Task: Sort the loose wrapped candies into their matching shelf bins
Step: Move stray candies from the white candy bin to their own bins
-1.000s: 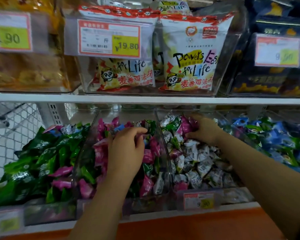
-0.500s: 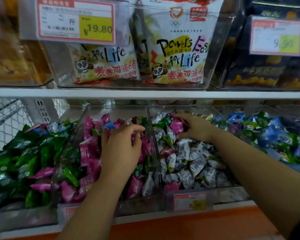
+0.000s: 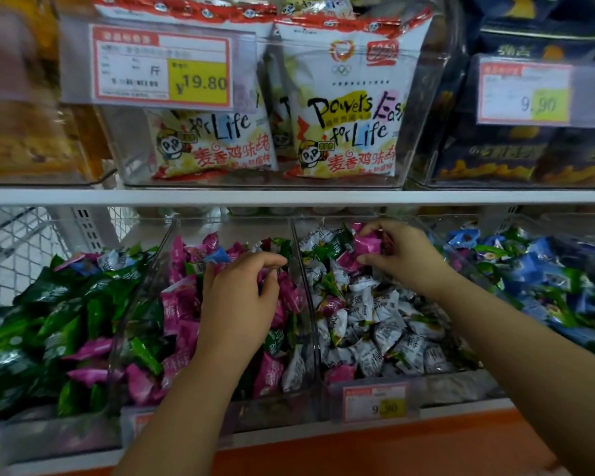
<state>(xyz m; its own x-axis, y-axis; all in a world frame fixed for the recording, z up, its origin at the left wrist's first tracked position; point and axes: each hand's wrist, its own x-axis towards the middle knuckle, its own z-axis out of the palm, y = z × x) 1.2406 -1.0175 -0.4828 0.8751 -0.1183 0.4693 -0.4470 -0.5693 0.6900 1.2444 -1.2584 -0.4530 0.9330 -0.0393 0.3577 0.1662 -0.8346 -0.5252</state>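
The right hand (image 3: 404,259) pinches a light, crinkly, likely slippery pink candy (image 3: 367,244) across its body, surer than a wrapper edge; the left hand (image 3: 241,297) has fingers curled, holding anything or not I cannot tell

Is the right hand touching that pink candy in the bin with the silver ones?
Touching. The head view shows the right hand pinching the pink candy, fingers over its top and thumb under it.
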